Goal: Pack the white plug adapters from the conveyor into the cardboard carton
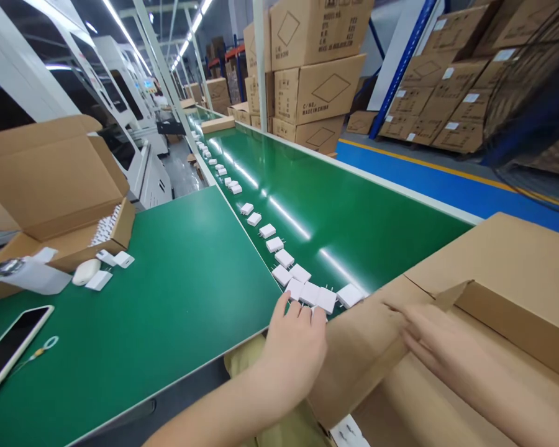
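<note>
My left hand (298, 347) reaches over the near end of the green belt, its fingers bent onto a tight row of white plug chargers (310, 293). The thumb is hidden. Another white charger (350, 295) lies just right of that row, with its prongs pointing left. My right hand (431, 338) is at the torn edge of a cardboard box flap (368, 341), fingers closed around it; blur softens the grip. Below the flap, a white piece with metal prongs (348, 433) shows in part. More chargers (267, 231) trail away along the belt's left edge.
On the green side table (181, 273) lie a phone (12, 347), a ring on a cord (51, 342), loose chargers (99, 280) and an open carton (51, 180) holding white pieces. An open cardboard box (507, 267) fills the right front. Stacked cartons (317, 87) stand beyond the belt.
</note>
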Demonstrator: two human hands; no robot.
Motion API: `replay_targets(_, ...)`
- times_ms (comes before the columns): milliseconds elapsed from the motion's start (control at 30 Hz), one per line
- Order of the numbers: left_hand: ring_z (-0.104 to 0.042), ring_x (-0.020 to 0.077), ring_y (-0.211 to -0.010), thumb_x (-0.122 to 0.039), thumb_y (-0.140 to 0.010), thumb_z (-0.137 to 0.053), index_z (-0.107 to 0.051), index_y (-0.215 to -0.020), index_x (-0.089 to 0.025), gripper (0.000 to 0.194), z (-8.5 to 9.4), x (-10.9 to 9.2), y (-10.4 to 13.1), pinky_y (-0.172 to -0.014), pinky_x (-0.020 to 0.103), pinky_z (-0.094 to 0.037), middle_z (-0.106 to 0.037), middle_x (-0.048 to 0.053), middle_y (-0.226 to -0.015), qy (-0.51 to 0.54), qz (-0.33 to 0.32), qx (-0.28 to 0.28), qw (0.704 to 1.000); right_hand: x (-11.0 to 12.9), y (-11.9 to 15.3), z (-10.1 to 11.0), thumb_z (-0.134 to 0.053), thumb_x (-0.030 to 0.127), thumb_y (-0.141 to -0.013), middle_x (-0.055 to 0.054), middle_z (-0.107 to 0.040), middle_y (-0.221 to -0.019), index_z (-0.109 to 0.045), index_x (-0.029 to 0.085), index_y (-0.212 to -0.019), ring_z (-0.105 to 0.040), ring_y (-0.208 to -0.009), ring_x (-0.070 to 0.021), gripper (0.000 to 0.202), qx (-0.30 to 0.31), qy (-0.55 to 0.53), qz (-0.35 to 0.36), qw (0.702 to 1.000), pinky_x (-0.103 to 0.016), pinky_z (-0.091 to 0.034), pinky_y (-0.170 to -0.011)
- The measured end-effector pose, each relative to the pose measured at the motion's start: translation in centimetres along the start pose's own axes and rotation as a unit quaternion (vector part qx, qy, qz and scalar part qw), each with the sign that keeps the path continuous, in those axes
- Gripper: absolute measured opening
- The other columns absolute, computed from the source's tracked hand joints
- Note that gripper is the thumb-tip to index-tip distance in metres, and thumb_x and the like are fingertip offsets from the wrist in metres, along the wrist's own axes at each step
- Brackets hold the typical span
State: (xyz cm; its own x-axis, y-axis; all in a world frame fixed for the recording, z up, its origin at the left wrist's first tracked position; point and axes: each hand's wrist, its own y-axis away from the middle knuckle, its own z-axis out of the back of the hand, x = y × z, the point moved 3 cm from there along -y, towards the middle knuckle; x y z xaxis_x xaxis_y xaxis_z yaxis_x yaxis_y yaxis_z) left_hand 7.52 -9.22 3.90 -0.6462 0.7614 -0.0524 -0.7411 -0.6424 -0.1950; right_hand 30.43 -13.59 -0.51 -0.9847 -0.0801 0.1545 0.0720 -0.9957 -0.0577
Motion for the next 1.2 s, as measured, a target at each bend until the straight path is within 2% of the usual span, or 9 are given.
replay_targets(133,-0.056,0.0204,-0.083,-0.011,-0.076,-0.046,-0.057,-0.085,-0.011,0.015,-4.1,-0.4,-2.1,-0.102,0.044,-0.027,-0.063,0.009,-0.08,-0.054,0.055,0.044,0.996,3.1,-6.4,-1.1,-0.031,-0.002,-0.071,-0.009,-0.061,-0.101,-0.05,0.019,-0.11,-0.056,-0.091,-0.0203,0.049,0.056,0.021,0.091,0.994,-0.029,-0.047,-0.072)
replay_targets(267,-0.058,0.0191,-0.078,-0.011,-0.073,-0.048,-0.058,-0.085,-0.011,0.016,-6.9,-0.5,-3.1,-0.102,0.041,-0.028,-0.063,0.008,-0.077,-0.052,0.086,0.08,0.992,4.3,-8.7,-1.2,-0.035,-0.007,-0.067,-0.006,-0.061,-0.084,-0.058,0.022,-0.079,-0.055,-0.083,-0.0203,0.039,0.075,0.05,0.104,0.99,-0.026,-0.043,-0.065)
replay_targets(400,-0.057,0.0193,-0.079,-0.017,-0.07,-0.052,-0.056,-0.094,-0.008,0.026,-6.2,-0.2,-3.1,-0.095,0.036,-0.037,-0.062,0.009,-0.08,-0.017,0.072,0.052,0.996,3.1,-9.3,0.2,-0.04,0.003,-0.074,-0.014,-0.059,-0.084,-0.056,0.016,-0.083,-0.054,-0.081,-0.027,0.023,0.064,0.081,-0.023,0.994,-0.033,-0.04,-0.062)
replay_targets(533,-0.057,0.0201,-0.083,-0.021,-0.073,-0.047,-0.051,-0.106,-0.009,0.035,-3.6,0.9,-3.7,-0.093,0.036,-0.038,-0.061,0.009,-0.086,0.015,0.113,-0.038,0.993,3.2,-9.6,-0.2,-0.049,0.026,-0.084,-0.007,-0.059,-0.087,-0.048,0.013,-0.11,-0.057,-0.075,-0.0198,0.029,0.113,0.042,-0.118,0.986,-0.032,-0.044,-0.063)
replay_targets(600,-0.056,0.0206,-0.082,-0.021,-0.074,-0.045,-0.052,-0.103,-0.009,0.032,-3.1,1.3,-4.5,-0.089,0.036,-0.04,-0.06,0.009,-0.085,0.019,0.147,-0.032,0.988,4.1,-9.7,-0.9,-0.051,0.032,-0.085,-0.003,-0.059,-0.087,-0.048,0.015,-0.111,-0.057,-0.075,-0.0171,0.031,0.15,0.026,-0.13,0.98,-0.033,-0.046,-0.067)
replay_targets(733,-0.056,0.0223,-0.079,-0.022,-0.075,-0.047,-0.055,-0.086,-0.01,0.019,-4.3,0.8,-6.0,-0.077,0.036,-0.044,-0.059,0.009,-0.08,0.02,0.171,0.045,0.984,5.5,-9.8,-1.8,-0.051,0.038,-0.086,-0.004,-0.059,-0.09,-0.054,0.015,-0.102,-0.057,-0.077,-0.0172,0.028,0.205,0.022,-0.16,0.965,-0.037,-0.048,-0.07)
replay_targets(867,-0.055,0.0239,-0.084,-0.024,-0.072,-0.056,-0.055,-0.095,-0.008,0.028,-5.9,0.3,-6.4,-0.074,0.036,-0.044,-0.058,0.011,-0.088,0.007,0.178,0.094,0.979,5.2,-10.5,-2.0,-0.05,0.037,-0.087,-0.006,-0.058,-0.099,-0.054,0.015,-0.105,-0.056,-0.085,-0.0192,0.029,0.226,0.021,-0.207,0.952,-0.04,-0.047,-0.075)
replay_targets(1033,-0.054,0.0219,-0.086,-0.015,-0.077,-0.053,-0.056,-0.099,-0.01,0.023,-7.1,0.3,-6.5,-0.081,0.038,-0.042,-0.059,0.011,-0.091,-0.023,0.193,0.08,0.978,4.4,-11.5,-2.1,-0.053,0.035,-0.086,-0.007,-0.055,-0.106,-0.053,0.016,-0.108,-0.055,-0.091,-0.0208,0.029,0.238,-0.013,-0.249,0.939,-0.042,-0.047,-0.078)
replay_targets(1200,-0.055,0.0222,-0.089,-0.005,-0.078,-0.046,-0.057,-0.103,-0.007,0.028,-8.1,-1.0,-7.0,-0.095,0.044,-0.033,-0.062,0.012,-0.085,-0.066,0.161,0.051,0.983,3.6,-11.4,-1.9,-0.054,0.034,-0.085,-0.006,-0.056,-0.103,-0.054,0.015,-0.105,-0.056,-0.086,-0.019,0.027,0.237,-0.095,-0.269,0.929,-0.039,-0.049,-0.073)
